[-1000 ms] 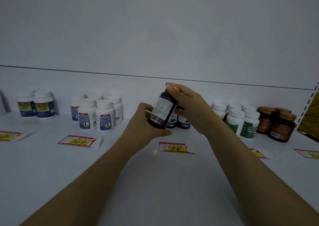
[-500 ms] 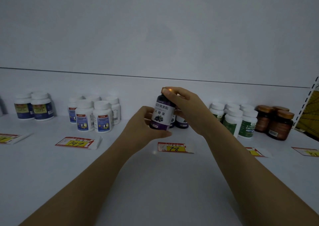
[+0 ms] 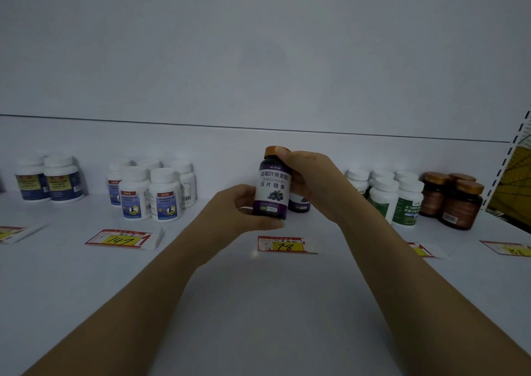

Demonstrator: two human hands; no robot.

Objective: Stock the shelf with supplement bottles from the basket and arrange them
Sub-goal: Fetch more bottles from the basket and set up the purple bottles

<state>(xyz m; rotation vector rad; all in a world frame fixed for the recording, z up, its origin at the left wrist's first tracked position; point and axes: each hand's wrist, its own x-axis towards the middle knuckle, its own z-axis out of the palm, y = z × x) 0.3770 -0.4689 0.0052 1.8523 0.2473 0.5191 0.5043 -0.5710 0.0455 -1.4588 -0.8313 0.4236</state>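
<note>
Here the left hand (image 3: 244, 211) curls round the lower part of the purple bottle (image 3: 271, 190), with its thumb lying across the front just under the base. The right hand (image 3: 313, 183) holds the top, its thumb against the orange cap (image 3: 274, 151) and its fingers wrapped behind the shoulder. Both hands are closed on the one bottle, at the middle of the frame. The bottle stands upright between them, long axis vertical and blueberry label facing the camera. I cannot tell whether its base rests on the shelf (image 3: 258, 303) or hangs just above it, because the left thumb covers that edge. Directly below it in the frame lies the price tag (image 3: 283, 244) marked 78. Just behind it and a little to the right, a second purple bottle (image 3: 299, 204) stands half hidden by the right hand. The spot to fill looks to be straight down from the grip, beside that bottle, so the move is probably a short lowering with no turn needed. Neither hand is nearer. Further out, the white bottles with blue labels (image 3: 149, 194) stand at left of centre. The white bottles with green labels (image 3: 402, 203) and the brown jars (image 3: 457, 200) stand at right, all well apart from the held bottle.
</note>
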